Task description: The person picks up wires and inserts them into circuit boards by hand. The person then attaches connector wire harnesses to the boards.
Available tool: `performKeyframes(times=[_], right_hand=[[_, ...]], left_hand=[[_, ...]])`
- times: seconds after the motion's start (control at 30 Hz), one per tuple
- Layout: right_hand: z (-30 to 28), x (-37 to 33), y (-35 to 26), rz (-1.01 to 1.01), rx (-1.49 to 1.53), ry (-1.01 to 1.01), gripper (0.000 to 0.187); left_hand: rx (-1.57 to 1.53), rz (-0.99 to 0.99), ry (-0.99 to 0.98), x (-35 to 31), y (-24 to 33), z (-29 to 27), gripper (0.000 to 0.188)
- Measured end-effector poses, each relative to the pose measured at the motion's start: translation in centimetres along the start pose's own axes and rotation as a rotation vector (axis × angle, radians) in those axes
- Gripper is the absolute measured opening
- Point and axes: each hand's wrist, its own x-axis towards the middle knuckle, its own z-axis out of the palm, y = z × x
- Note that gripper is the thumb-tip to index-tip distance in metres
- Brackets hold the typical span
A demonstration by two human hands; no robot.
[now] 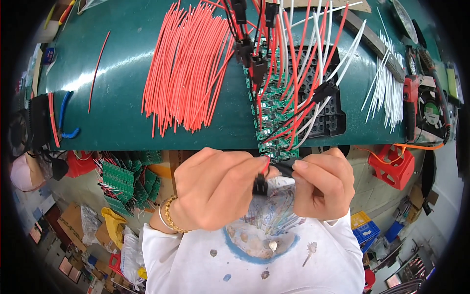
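Observation:
My left hand (213, 183), a bracelet on its wrist, is closed in a pinch just past the table's near edge. Between its fingertips runs a short red wire (267, 168), with a black connector (260, 185) hanging below. Across from it, my right hand (324, 183) is also closed, thumb and fingers pressed together; whatever they grip is hidden. Between both hands, the near end of a green circuit board strip (278, 154) juts over the edge. Red, white and black wires with black connectors (324, 91) rise from the strip, and its far part is covered by them.
A large bundle of red wires (188, 68) lies left of the strip. Under the strip's right side is a black perforated tray (335, 115). White wires (387, 93), a metal bar (374, 44) and a small fan (432, 112) are at right; blue-handled pliers (63, 117) lie left.

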Motion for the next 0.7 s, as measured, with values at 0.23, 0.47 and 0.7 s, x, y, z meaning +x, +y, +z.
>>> performKeyframes(times=[0.23,0.47,0.7], right_hand=[[-0.8,-0.3,0.9,0.064,-0.008,0.030,0.039],[-4.2,1.3,3.6,0.409,-0.052,0.314,0.012],[-5.7,11.0,10.5,0.949,0.340,0.037,0.036]], left_hand=[[0.029,0.065,0.052,0.8,-0.6,0.6,0.016],[-0.004,0.102,0.092,1.1,-1.4,1.0,0.016],[-0.039,0.015,0.067,0.5,-1.7,0.7,0.006]])
